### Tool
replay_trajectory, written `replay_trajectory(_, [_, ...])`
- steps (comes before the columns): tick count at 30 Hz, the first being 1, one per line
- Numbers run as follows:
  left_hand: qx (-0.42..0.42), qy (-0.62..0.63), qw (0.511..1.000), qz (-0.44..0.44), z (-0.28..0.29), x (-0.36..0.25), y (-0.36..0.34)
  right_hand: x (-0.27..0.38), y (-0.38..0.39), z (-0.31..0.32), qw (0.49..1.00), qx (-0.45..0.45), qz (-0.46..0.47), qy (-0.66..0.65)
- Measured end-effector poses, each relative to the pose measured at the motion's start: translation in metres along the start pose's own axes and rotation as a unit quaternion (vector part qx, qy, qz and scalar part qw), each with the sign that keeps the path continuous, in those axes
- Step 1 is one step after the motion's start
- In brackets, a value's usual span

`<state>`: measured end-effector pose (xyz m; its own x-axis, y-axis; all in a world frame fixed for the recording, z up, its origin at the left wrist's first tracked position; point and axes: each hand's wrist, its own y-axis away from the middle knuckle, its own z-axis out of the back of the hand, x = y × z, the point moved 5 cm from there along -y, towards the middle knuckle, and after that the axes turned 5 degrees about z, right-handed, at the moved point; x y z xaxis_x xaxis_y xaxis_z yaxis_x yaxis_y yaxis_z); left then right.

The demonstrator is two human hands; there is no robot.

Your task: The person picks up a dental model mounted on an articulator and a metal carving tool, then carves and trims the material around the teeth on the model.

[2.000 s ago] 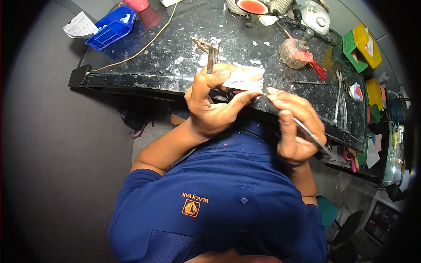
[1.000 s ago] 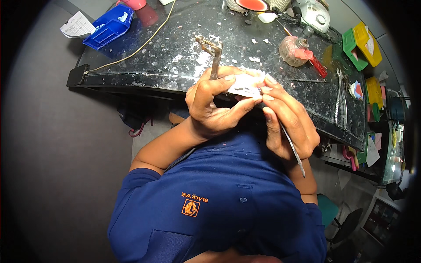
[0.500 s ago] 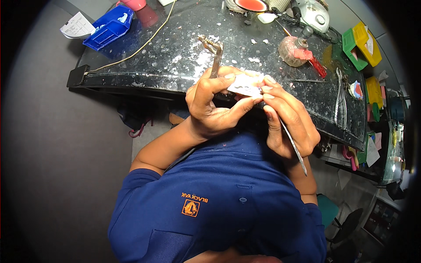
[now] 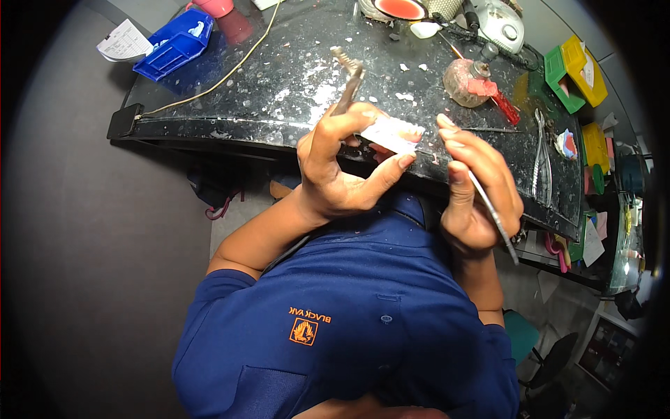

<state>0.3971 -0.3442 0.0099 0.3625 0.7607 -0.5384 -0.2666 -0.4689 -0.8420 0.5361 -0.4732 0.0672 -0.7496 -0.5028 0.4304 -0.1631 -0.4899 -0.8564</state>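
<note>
My left hand (image 4: 333, 167) is closed round a small metal dental articulator (image 4: 349, 87) whose hinge end sticks up past the fingers. At its other end a white plaster dental cast (image 4: 392, 133) shows between thumb and fingertips, with a bit of pink below it. To the right, my right hand (image 4: 481, 188) grips a thin metal carving tool (image 4: 500, 227) like a pen. Its flat end points down toward me; the upper tip is hard to make out near the fingertips. A small gap separates this hand from the cast.
White flecks dot the black worktable (image 4: 258, 87). At the right are a wax-smeared glass burner (image 4: 460, 82), a red-handled tool (image 4: 506, 108), metal instruments (image 4: 541, 157) and a pink-and-white dental model (image 4: 567, 144). A blue bin (image 4: 174, 47) stands far left, a green bin (image 4: 562, 80) far right.
My right hand has drawn away from the cast to the right and slightly down, carrying the carving tool. In my left hand the articulator has tilted, its hinge end shifting right and up.
</note>
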Motion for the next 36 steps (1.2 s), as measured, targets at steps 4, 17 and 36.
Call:
replay_trajectory(4, [0.052,-0.019,0.997,0.06,0.002,-0.004,-0.01,-0.008,-0.002,0.001,0.994,0.017,-0.045,-0.1])
replay_trajectory(17, [0.062,0.064,0.988,0.125,-0.002,-0.003,-0.008,-0.008,-0.001,-0.002,0.988,0.051,-0.084,-0.121])
replay_trajectory(36, [0.074,0.003,0.995,0.07,0.002,-0.007,-0.012,-0.014,0.007,-0.003,0.966,0.038,-0.152,-0.204])
